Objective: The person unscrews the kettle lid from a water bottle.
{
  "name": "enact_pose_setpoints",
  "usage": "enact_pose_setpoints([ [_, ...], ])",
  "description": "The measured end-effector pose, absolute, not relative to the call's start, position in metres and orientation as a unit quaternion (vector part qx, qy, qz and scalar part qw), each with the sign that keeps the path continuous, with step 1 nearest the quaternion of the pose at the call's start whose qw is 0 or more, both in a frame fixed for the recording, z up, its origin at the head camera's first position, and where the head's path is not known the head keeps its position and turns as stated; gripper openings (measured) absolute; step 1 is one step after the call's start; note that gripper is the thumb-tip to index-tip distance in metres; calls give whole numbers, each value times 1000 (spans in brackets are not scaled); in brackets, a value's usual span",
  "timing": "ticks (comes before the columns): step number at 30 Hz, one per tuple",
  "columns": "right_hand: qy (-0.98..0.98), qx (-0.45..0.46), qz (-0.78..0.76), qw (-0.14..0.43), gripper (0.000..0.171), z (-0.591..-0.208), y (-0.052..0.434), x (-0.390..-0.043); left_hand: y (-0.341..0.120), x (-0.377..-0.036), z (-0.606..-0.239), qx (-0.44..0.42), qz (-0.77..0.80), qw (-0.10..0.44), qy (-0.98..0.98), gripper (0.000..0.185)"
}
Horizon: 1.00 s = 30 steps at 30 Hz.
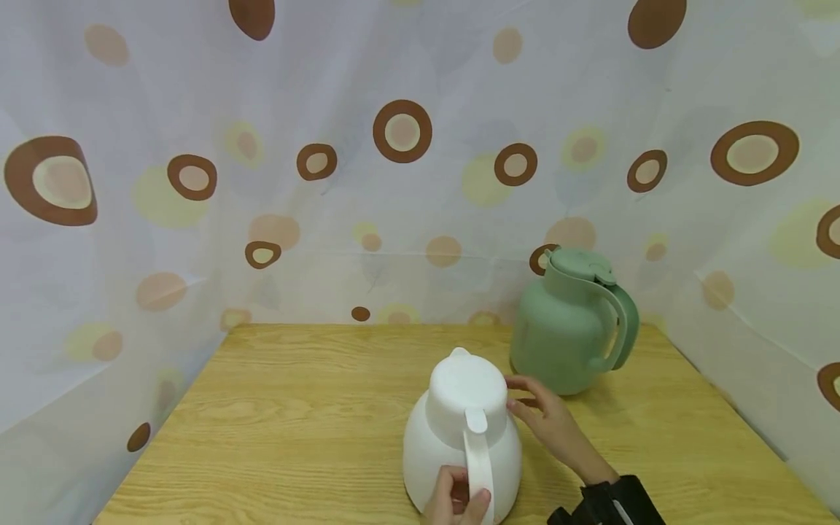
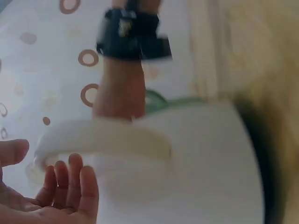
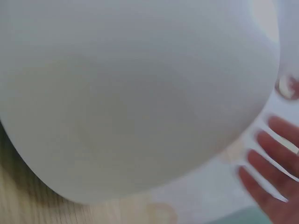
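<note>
Left hand: your left hand (image 1: 456, 502) curls round the white jug's handle (image 1: 479, 456) at the table's near edge
Right hand: your right hand (image 1: 547, 423), fingers relaxed, rests beside the white jug (image 1: 459, 430)
Advice: steady the lid side before lifting
Room: green jug (image 1: 571, 324) stands just behind; wooden table (image 1: 295, 408) lies open leftward

On the pale wooden table (image 1: 275, 423) my round white plastic jug (image 1: 459, 430) stands nearest me — my left hand (image 1: 456, 503) at its handle, right hand (image 1: 547, 419) beside it — squat green lidded jug (image 1: 571, 328) behind-right.
</note>
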State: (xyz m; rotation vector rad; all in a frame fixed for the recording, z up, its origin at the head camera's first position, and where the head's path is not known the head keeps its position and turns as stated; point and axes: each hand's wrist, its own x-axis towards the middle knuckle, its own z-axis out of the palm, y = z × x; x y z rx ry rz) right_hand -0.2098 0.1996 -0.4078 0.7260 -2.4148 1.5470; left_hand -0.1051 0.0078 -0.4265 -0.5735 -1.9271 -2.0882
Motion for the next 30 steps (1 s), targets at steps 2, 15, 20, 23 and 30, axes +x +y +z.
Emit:
enact_pose_setpoints([
  [2,-802,225,515,201,11,-405,192,-195,-9,-109,-413,-224,-600,240,-729,21],
  [15,-590,352,720,-94,34,-401,143,-136,-52,-209,-328,-541,-222,182,-790,53],
  [20,-466,376,768,-227,42,-409,127,-135,-48,-222,-331,-582,-234,115,-771,50],
  [23,-455,397,767,-217,36,-416,118,-135,-49,-225,-334,-589,-248,106,-762,52],
  [30,-389,381,820,-176,39,-424,102,-131,-51,-227,-338,-598,-220,155,-755,56],
])
